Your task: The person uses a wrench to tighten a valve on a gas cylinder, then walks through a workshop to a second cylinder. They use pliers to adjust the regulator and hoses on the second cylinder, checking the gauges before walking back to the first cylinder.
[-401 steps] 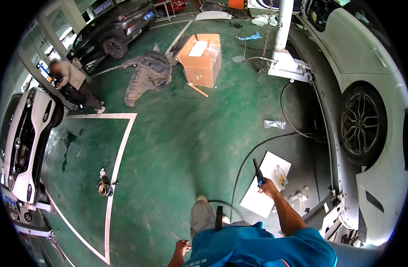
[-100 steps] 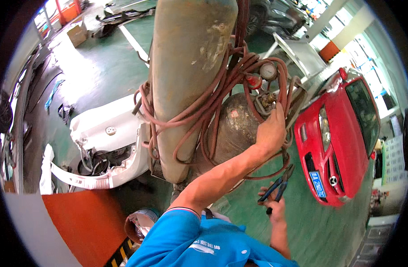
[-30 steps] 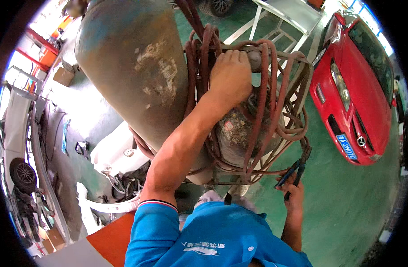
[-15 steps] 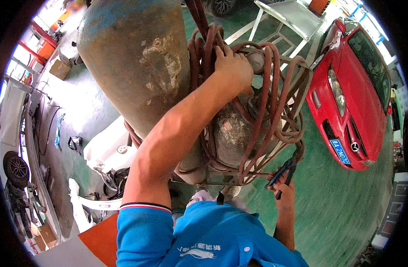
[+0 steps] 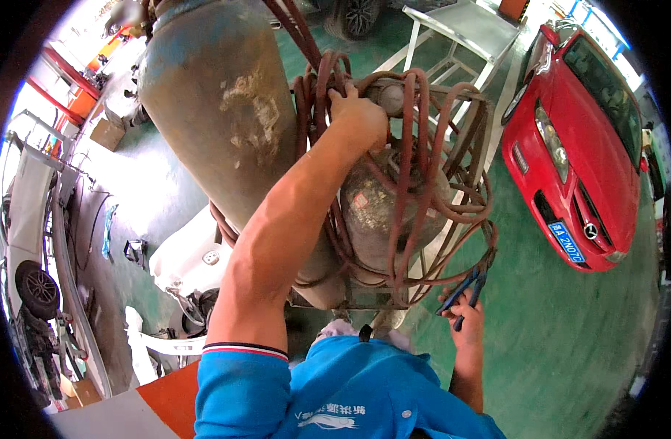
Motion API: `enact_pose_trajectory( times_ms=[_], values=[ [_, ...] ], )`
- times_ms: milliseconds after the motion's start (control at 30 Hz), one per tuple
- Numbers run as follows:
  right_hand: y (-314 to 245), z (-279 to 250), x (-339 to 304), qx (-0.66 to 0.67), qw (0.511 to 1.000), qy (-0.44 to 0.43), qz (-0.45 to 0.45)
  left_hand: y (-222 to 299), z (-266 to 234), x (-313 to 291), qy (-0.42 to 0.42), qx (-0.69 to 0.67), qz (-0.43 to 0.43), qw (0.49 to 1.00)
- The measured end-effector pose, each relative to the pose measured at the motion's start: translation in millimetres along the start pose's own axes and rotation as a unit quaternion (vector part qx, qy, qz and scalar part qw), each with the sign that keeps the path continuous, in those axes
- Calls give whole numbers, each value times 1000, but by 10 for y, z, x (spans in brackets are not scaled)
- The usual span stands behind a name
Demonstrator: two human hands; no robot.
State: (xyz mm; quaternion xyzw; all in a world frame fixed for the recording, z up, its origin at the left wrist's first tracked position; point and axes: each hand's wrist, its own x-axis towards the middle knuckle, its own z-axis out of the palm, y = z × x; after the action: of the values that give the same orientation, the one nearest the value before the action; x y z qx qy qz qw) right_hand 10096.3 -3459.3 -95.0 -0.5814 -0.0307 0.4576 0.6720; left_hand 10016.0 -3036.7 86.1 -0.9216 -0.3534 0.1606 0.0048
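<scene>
My left arm reaches up across a tall, worn gas cylinder (image 5: 255, 124). At its end my left hand (image 5: 359, 121) is closed over the coiled red-brown hose (image 5: 322, 95), with its fingertips bent over the strands; the thumb is hidden. At the lower right my right hand (image 5: 466, 318) is closed around a pair of pliers (image 5: 467, 291) with dark blue handles. The jaws point up and meet the lower end of a hose loop; whether they grip it I cannot tell. A shorter, rounded cylinder (image 5: 376, 212) stands between the hose loops.
A metal cart frame (image 5: 365, 306) carries the cylinders. To the right is a red car (image 5: 580, 157), and a white metal stand (image 5: 463, 33) is behind. White car parts (image 5: 193, 252) lie at the left on the green floor (image 5: 540, 344), near a cardboard box (image 5: 107, 134).
The view has shifted slightly, so the cylinders and hoses appear further left. My left hand stays at the hose bundle. My right hand keeps the pliers near the same hose loop.
</scene>
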Motion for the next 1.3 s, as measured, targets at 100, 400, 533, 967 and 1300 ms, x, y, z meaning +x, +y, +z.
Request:
enact_pose_trajectory(
  times_ms=[100,400,533,967,1300],
  values=[
    [-14,-68,-26,22,1000,9,-10,44,-74,38,-29,33,-20,999],
    [-77,-156,-167,43,998,42,-28,81,-46,98,-6,65,-46,997],
    [-31,-205,-160,58,998,34,-19,120,6,67,19,130,-38,991],
    [42,-291,-192,68,995,58,-41,140,-88,116,-45,117,-48,991],
    [-15,-116,-119,50,998,18,-29,-450,-336,-430,253,-303,9,919]
  ],
)
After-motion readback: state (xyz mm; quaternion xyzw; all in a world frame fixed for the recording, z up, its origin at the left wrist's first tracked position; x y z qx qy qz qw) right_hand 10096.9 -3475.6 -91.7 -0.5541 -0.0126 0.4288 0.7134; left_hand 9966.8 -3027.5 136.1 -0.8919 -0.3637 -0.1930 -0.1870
